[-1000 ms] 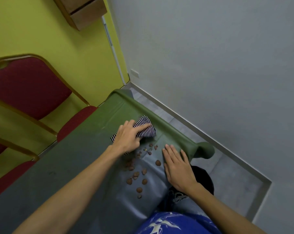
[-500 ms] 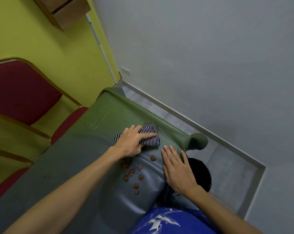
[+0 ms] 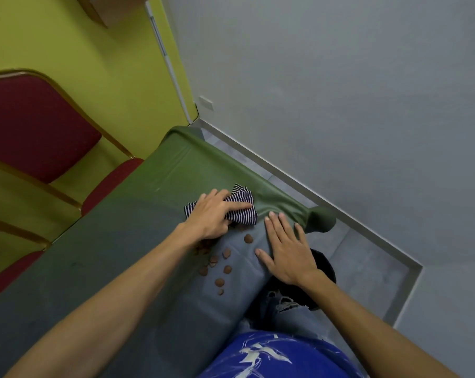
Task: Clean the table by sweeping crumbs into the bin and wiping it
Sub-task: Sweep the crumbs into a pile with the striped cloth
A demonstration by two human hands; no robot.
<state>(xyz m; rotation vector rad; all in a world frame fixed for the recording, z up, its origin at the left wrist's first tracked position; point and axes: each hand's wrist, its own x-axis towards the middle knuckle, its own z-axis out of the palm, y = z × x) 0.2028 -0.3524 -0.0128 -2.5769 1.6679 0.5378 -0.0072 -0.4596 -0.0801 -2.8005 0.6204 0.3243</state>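
A green-covered table [image 3: 116, 257] fills the lower left. My left hand [image 3: 213, 214] presses down on a blue-and-white striped cloth [image 3: 241, 210] near the table's right edge, fingers bunching it. Several brown crumbs [image 3: 220, 264] lie scattered on the cover just below the cloth, some under my left wrist. My right hand [image 3: 284, 249] lies flat with fingers spread on the table's edge, to the right of the crumbs and holding nothing. A black bin [image 3: 322, 271] shows below the table edge, mostly hidden behind my right hand and wrist.
Red padded chairs with gold frames [image 3: 37, 132] stand against the yellow-green wall at the left. A grey wall [image 3: 340, 91] and grey floor [image 3: 367, 268] lie to the right of the table. My blue shirt [image 3: 271, 356] and torn jeans [image 3: 282, 304] are at the bottom.
My left hand has dragged the striped cloth toward me and the crumbs, covering the smaller ones. The right hand has kept its place on the edge.
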